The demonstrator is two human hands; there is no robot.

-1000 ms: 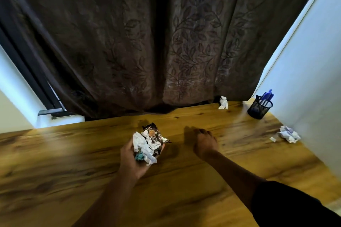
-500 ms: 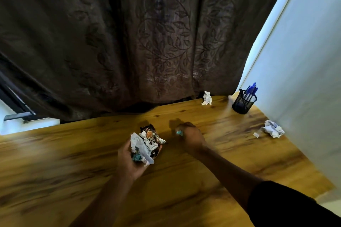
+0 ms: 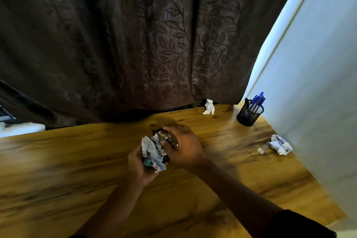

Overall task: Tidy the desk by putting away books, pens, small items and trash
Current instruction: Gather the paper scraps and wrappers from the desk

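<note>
A dark brown leaf-patterned curtain (image 3: 135, 44) hangs behind the glossy wooden tabletop (image 3: 58, 179), with a pale blue wall (image 3: 318, 83) closing off the right side. Over the middle of the tabletop the left hand (image 3: 141, 168) cups a bundle of crumpled white paper and dark shiny wrappers (image 3: 154, 150), its fingers curled up around it, while the right hand (image 3: 183, 147) lies over the far side of the bundle, fingers bent onto a wrapper. Whether that grip pinches a scrap or only presses it in, I cannot tell, since the fingertips are buried in the trash. To do this well, the scrap should probably be tucked deep and the left fingers tightened before the right hand lets go, or loose pieces may spill. A black mesh pen cup with blue pens (image 3: 250, 111) stands at the far right corner. Well apart from the hands, a crumpled white paper wad (image 3: 280, 144) lies by the wall, another small white crumpled paper (image 3: 209, 106) at the curtain's foot. Everything is slightly blurred.
</note>
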